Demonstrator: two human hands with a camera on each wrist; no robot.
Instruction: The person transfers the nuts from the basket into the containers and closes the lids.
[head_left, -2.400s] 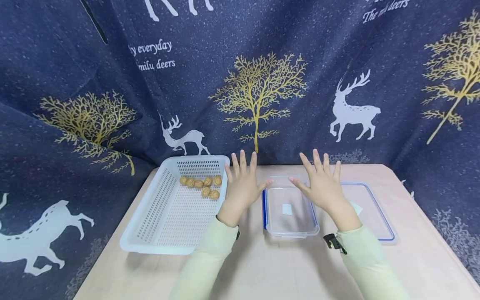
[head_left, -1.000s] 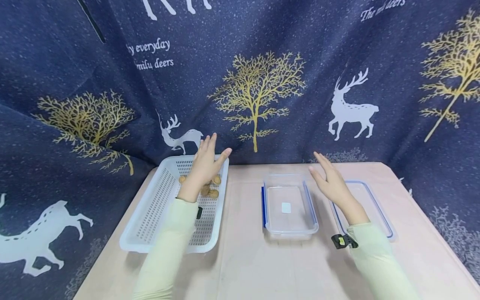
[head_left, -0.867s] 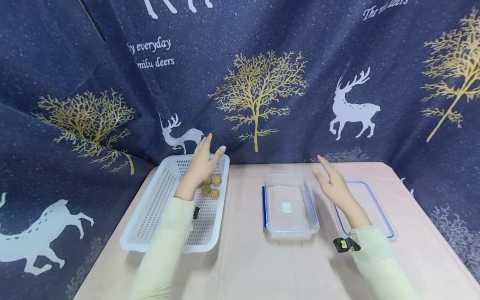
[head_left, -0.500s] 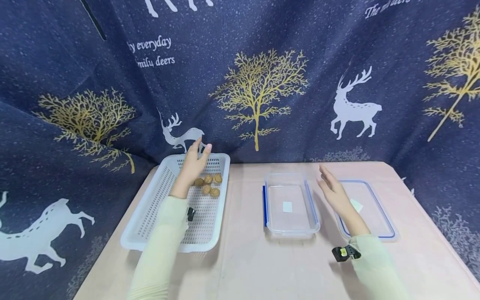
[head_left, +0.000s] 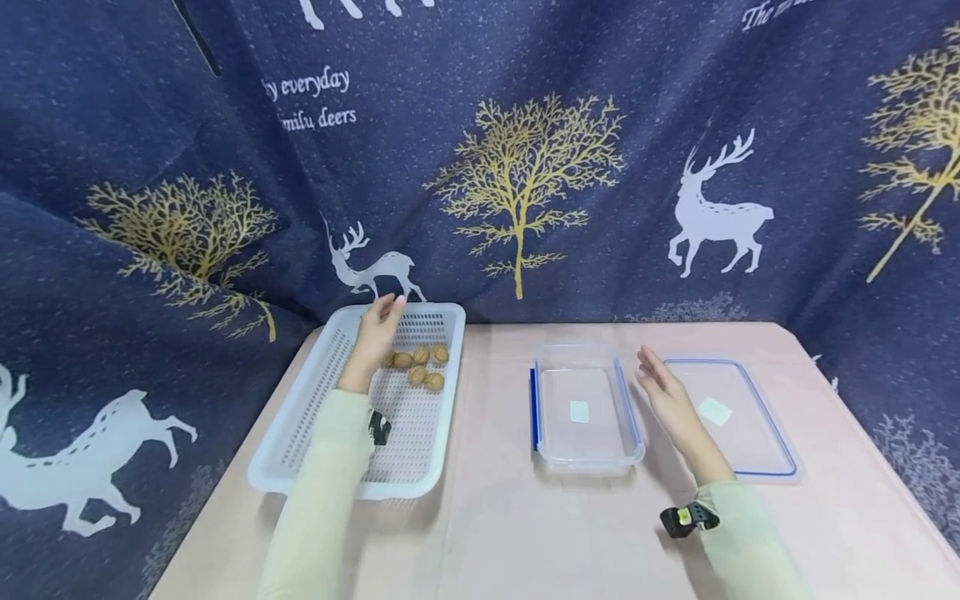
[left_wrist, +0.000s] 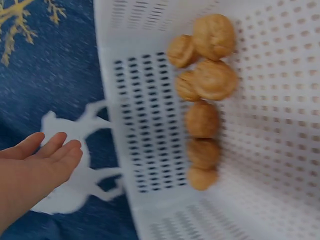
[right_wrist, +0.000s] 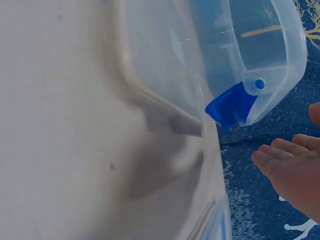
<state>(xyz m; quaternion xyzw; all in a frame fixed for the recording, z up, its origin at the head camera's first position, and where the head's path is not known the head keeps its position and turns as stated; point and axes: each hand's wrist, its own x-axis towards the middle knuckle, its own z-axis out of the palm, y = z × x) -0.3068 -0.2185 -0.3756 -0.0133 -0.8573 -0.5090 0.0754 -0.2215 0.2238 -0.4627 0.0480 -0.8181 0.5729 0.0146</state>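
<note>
**Left hand over the walnuts, right hand beside the clear box**

A pale surface [head_left: 495,533] stands before a dark blue curtain [head_left: 525,150] printed with deer and golden trees. On its left lies a white perforated basket [head_left: 315,433]; at centre a clear box [head_left: 585,450] with blue clips; to the right its lid [head_left: 757,450], flat. The left hand [head_left: 377,329] hovers over the basket's far end, fingers straight and loose, holding nothing. The right hand [head_left: 663,396], fingers relaxed and empty, is between box and lid. The walnuts [head_left: 417,367] cluster in the basket's far end, just beside the left hand.
</note>
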